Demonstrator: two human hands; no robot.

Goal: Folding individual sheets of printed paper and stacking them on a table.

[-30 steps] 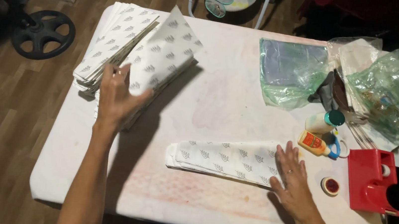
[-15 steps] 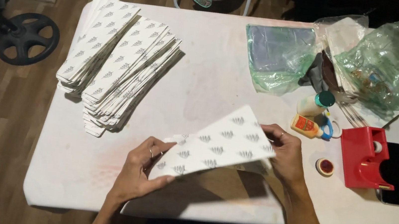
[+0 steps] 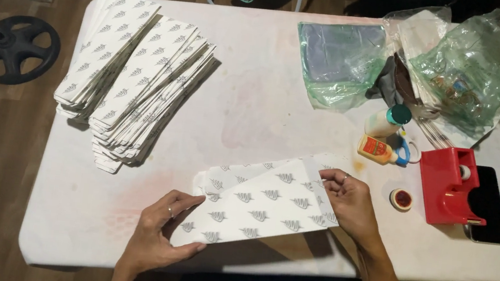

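White table (image 3: pixel 267 98) w/ stacks of printed sheets (image 3: pixel 137 84); left hand (image 3: pixel 157 237) & right hand (image 3: pixel 349 202) are both gripping a patterned paper sheet (image 3: pixel 261 208) at its ends.

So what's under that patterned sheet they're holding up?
Both hands, left and right, lift the patterned sheet. Beneath it, more patterned paper and the white table show; the rest is covered.

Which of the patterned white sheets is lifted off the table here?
The sheet held between the left hand and right hand, near the table's front edge. The others lie flat in two stacks at the far left.
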